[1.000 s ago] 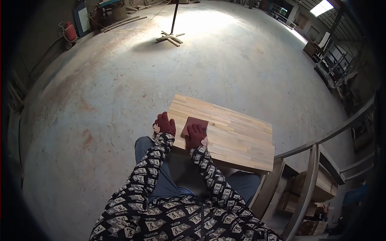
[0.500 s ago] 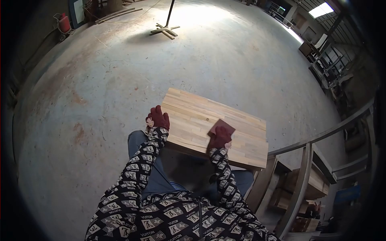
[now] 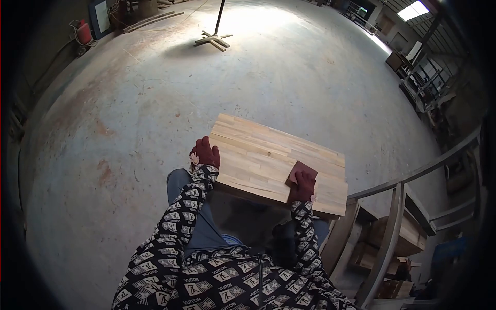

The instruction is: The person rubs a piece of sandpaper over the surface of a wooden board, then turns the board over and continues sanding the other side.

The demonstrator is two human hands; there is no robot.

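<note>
A pale wooden board (image 3: 253, 155), made of joined strips with a small knot, lies tilted across the front of my lap. My left hand (image 3: 205, 153), in a dark red knitted glove, holds the board's left edge. Toward the right part of the board, my right hand (image 3: 304, 185) wears the same kind of glove. Its fingers press a reddish-brown sheet of sandpaper (image 3: 304, 169) flat on the wood. Part of the sheet is hidden beneath the fingers.
A metal frame rack (image 3: 395, 206) with wooden pieces (image 3: 403, 235) stands close on my right. Further off on the concrete floor (image 3: 129, 113) is a pole on a crossed wooden base (image 3: 213, 39). A red cylinder (image 3: 83, 32) stands at the far left.
My right hand has slid the sandpaper to the right and a little toward me along the board. My left hand stays at the board's left edge.
</note>
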